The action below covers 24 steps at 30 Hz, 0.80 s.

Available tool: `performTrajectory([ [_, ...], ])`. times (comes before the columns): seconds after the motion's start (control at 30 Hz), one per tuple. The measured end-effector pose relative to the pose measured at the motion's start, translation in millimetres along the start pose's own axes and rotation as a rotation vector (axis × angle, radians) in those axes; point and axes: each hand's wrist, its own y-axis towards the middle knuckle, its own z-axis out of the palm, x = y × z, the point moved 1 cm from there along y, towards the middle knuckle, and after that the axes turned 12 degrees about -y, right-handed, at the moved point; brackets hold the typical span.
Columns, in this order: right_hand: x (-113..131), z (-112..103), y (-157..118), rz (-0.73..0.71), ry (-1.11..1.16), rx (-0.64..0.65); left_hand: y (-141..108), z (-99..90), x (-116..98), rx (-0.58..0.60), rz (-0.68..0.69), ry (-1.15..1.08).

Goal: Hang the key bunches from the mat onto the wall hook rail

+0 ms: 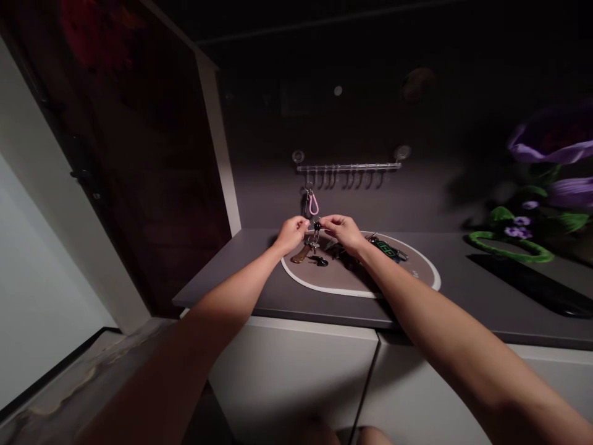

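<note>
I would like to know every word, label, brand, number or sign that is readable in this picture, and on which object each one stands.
No text can be read with certainty.
Oval mat: a small pale mark near its right edge, too small and blurred to read.
Dark item with green markings: cannot tell whether these are letters or only shapes.
Keys between the left hand and right hand: no readable text.

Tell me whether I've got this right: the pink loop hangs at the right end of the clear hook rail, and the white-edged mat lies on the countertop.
Wrong end: the head view shows the pink loop at the rail's left end. The white-edged mat does lie on the countertop.
</note>
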Motion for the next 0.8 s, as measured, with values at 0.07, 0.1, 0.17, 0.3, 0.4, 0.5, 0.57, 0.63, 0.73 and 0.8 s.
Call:
performTrajectory([
  [0.07, 2, 1, 1, 0.027, 0.031, -0.004, 0, -1.4, 2, -0.01, 0.024, 0.074],
  [0.1, 4, 1, 1, 0.04, 0.046, -0.01, 0, -1.8, 2, -0.009, 0.034, 0.107],
  [0.17, 7, 1, 4, 0.064, 0.073, -0.03, 0, -2.0, 1, -0.001, 0.049, 0.173],
  [0.3, 18, 0, 13, 0.089, 0.087, -0.076, -1, -1.4, -2, 0.017, 0.08, 0.286],
  [0.4, 29, -2, 23, 0.088, 0.094, -0.108, -2, -0.7, -2, 0.038, 0.088, 0.338],
  [0.5, 43, -3, 34, 0.091, 0.115, -0.142, -1, -0.3, -2, 0.05, 0.09, 0.375],
  [0.57, 51, -3, 42, 0.101, 0.123, -0.164, -1, 0.0, -2, 0.058, 0.09, 0.383],
  [0.63, 58, -3, 49, 0.115, 0.124, -0.187, -1, 0.3, -2, 0.066, 0.087, 0.389],
  [0.73, 64, 0, 59, 0.133, 0.133, -0.223, -1, 0.7, 0, 0.077, 0.092, 0.408],
  [0.8, 67, 2, 64, 0.145, 0.155, -0.242, 0, 0.9, 2, 0.084, 0.112, 0.422],
])
